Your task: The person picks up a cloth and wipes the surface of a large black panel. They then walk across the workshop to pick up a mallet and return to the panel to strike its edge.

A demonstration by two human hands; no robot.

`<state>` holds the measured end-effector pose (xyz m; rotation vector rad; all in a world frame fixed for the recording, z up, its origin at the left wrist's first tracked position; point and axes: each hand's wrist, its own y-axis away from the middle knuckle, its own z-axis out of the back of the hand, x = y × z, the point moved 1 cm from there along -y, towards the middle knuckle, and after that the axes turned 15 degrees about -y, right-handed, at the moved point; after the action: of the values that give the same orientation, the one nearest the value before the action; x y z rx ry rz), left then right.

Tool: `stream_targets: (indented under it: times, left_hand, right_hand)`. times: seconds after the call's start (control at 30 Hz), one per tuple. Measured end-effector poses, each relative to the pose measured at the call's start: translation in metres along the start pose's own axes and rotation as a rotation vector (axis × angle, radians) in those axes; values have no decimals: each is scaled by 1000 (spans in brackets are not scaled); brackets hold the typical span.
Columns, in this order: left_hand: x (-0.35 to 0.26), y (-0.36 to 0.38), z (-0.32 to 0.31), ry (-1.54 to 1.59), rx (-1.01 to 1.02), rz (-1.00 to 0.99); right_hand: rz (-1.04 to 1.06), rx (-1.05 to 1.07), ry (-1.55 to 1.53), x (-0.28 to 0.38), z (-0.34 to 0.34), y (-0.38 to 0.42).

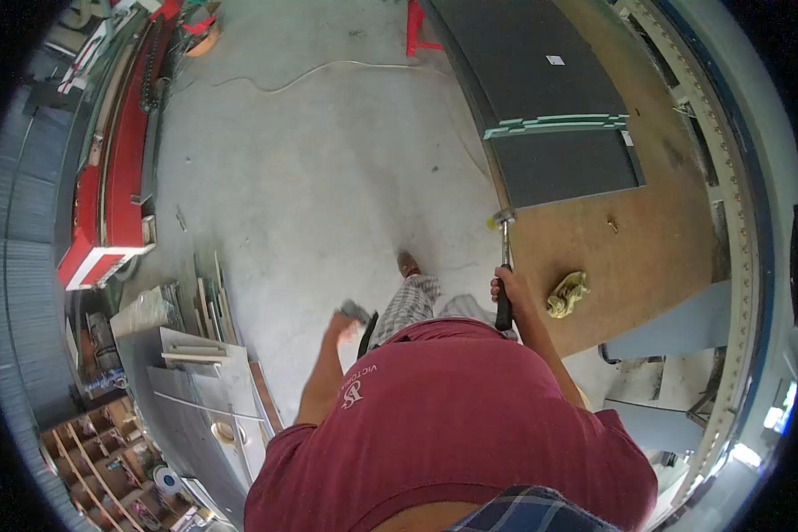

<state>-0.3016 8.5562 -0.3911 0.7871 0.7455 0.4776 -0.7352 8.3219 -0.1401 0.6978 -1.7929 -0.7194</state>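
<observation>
In my right hand [509, 285] is a hammer [504, 311], gripped by its black handle, with the metal shaft and head pointing away from me. The hammer's head shows a yellowish end and overlaps the edge of the brown tabletop [585, 239] in this view. My left hand [341, 326] hangs low at my left side, smeared by motion, its fingers curled by a grey object [355, 310] that I cannot make out. A crumpled yellowish cloth [568, 293] lies on the tabletop, to the right of my right hand.
Dark grey panels [550, 80] with greenish strips lie stacked on the table, beside a small brass-coloured piece [613, 225]. A red machine [115, 199] stands at the left. Nearer are leaning sheets [213, 306] and a wooden pigeonhole shelf [106, 452]. A cable [301, 80] crosses the concrete floor.
</observation>
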Motion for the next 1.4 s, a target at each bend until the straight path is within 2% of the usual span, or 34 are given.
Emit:
stream_targets:
  times: [0.03, 0.07, 0.1, 0.13, 0.17, 0.23, 0.3, 0.37, 0.4, 0.5, 0.57, 0.63, 0.7, 0.73, 0.77, 0.83, 0.9, 1.03, 1.13, 1.23, 1.33, 1.4]
  left_hand:
    - [-16, -34, 43, 652, -82, 4]
    - [-69, -30, 101, 614, -137, 110]
    - [-121, -19, 161, 557, -159, 117]
    - [-131, -50, 190, 718, -193, -165]
    - [-161, -58, 230, 452, -261, -83]
    - [-227, -57, 280, 539, -350, -15]
    - [-270, -67, 301, 495, -360, -17]
    - [-288, -85, 296, 456, -370, -6]
    - [-290, -96, 284, 480, -302, -30]
    - [-311, -99, 241, 482, -84, -56]
    - [-314, -103, 203, 358, -22, -66]
    - [-322, -104, 175, 46, 99, -102]
    - [-334, -91, 153, -88, -54, 25]
    - [-339, -101, 148, -387, -226, -209]
    - [-338, -113, 147, -387, -223, -200]
    - [-370, -117, 169, 103, 78, -27]
    - [-379, -140, 177, 93, 136, -69]
    - [-393, -165, 176, -15, 42, -61]
    - [-389, -188, 164, -20, 90, -63]
    - [-393, -188, 165, -77, 154, -142]
    - [-409, -195, 169, -74, 188, -33]
    - [-412, -209, 183, -201, 245, -134]
  right_hand:
    - [49, -18, 37, 9, -10, -12]
    - [88, -58, 78, 26, -25, -15]
    - [132, -53, 78, 40, -36, -23]
    - [180, -47, 77, 51, -45, -34]
    - [226, -61, 69, 63, -53, -48]
    - [268, -81, 55, 86, -69, -74]
    - [414, -239, 178, 112, -84, -88]
    - [411, -274, 287, 142, -92, -99]
    - [422, -300, 400, 153, -93, -104]
    - [404, -315, 487, 176, -85, -130]
    - [437, -297, 483, 181, -74, -149]
    - [488, -280, 479, 190, -62, -168]
    - [562, -259, 583, 194, -49, -179]
    - [554, -253, 583, 189, -37, -193]
    - [627, -258, 685, 184, -26, -206]
    - [692, -255, 793, 180, -9, -222]
    - [739, -225, 865, 185, -3, -225]
    - [635, -179, 818, 194, -4, -218]
    - [699, -198, 860, 204, -9, -216]
    - [567, -196, 801, 201, -12, -213]
    - [607, -238, 858, 215, -13, -211]
    - [463, -206, 790, 218, -15, -210]
